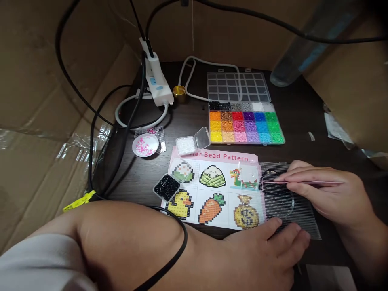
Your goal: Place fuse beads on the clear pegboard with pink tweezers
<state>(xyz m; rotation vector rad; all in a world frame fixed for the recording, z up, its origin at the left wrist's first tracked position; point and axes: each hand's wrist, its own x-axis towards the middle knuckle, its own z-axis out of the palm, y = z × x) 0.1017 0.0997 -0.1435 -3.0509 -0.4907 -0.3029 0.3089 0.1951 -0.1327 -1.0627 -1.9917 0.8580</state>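
My right hand pinches thin pink tweezers, whose tips point left at a ring of black beads on a clear pegboard. Resting on the board's lower edge, my left hand has its fingers spread and holds nothing. The board overlaps the right side of a bead pattern sheet showing a duck, a carrot and other pictures. A small open box of black beads and one of white beads sit on the sheet's left part.
Behind the sheet lies a sorted bead case with its clear lid open. A dish of pink and white beads, a gold cup and a power strip stand left. Black cables cross the left side. Cardboard walls surround the table.
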